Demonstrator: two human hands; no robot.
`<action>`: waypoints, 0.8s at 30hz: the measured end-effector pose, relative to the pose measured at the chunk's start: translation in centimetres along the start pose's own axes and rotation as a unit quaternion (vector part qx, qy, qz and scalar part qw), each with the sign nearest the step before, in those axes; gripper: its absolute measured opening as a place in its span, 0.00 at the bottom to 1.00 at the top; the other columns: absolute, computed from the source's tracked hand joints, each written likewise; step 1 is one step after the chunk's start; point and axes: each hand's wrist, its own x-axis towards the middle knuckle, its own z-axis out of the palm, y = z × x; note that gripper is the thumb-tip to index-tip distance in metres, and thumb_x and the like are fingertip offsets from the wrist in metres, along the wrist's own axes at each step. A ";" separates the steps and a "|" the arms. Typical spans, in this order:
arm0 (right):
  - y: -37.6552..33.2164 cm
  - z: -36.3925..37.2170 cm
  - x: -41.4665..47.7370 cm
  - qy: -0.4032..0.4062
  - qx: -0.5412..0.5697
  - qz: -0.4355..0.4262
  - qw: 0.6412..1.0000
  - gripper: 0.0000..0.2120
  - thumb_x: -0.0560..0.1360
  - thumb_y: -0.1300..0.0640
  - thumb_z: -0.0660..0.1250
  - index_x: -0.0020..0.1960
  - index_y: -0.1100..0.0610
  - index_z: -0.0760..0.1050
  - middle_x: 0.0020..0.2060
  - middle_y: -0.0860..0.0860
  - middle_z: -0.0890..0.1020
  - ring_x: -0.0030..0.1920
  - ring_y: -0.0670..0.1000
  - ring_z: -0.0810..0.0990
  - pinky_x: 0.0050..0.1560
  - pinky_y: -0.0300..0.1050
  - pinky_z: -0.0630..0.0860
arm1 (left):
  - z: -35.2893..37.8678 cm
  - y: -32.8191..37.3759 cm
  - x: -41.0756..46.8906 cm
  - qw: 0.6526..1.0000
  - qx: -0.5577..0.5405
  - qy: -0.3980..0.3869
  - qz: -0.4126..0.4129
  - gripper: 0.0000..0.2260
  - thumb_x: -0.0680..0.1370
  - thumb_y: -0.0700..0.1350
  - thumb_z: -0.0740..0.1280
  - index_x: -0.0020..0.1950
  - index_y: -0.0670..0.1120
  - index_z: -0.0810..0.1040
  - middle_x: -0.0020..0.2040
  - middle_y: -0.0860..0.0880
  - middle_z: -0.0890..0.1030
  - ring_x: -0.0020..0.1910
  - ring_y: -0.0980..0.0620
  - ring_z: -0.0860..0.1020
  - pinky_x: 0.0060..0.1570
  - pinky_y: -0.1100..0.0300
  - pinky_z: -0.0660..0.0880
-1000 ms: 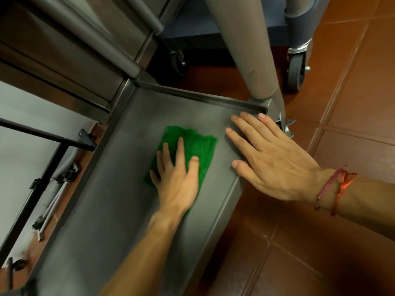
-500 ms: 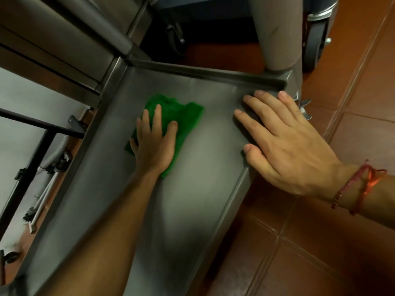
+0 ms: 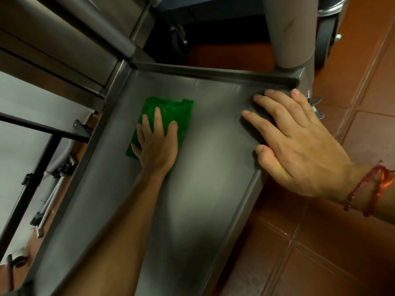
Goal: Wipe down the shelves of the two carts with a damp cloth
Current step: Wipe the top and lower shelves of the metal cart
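The shelf (image 3: 213,189) was a flat, shiny metal tray with a low rim all around, and it belonged to a cart. Off its left side stood a thin black stand (image 3: 32,129), and some long tools lay on the floor under it, too small to make out. The green cloth (image 3: 171,107) lay on the left part of the shelf, close to the far end. The left hand (image 3: 157,146) lay flat on top of the cloth, with its fingers straight and spread out, pressing it down. To the right, the right hand (image 3: 299,150) also lay flat and wide, holding nothing. Its fingers rested on the shelf and its palm lay over the right rim, near the far right corner. Red string bracelets (image 3: 367,189) were on that wrist. A thick grey post (image 3: 290,33) rose from that corner. The floor (image 3: 352,124) on the right had red-brown tiles.
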 end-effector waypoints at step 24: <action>0.6 1.4 0.1 0.040 0.052 0.004 0.998 0.28 0.78 0.50 0.54 0.73 0.65 0.69 0.70 0.66 0.70 0.73 0.66 0.64 0.78 0.63 0.48 | -1.5 -8.7 15.1 0.996 0.081 -0.011 0.026 0.36 0.74 0.60 0.44 0.79 0.46 0.59 0.81 0.43 0.53 0.79 0.39 0.50 0.75 0.36 0.49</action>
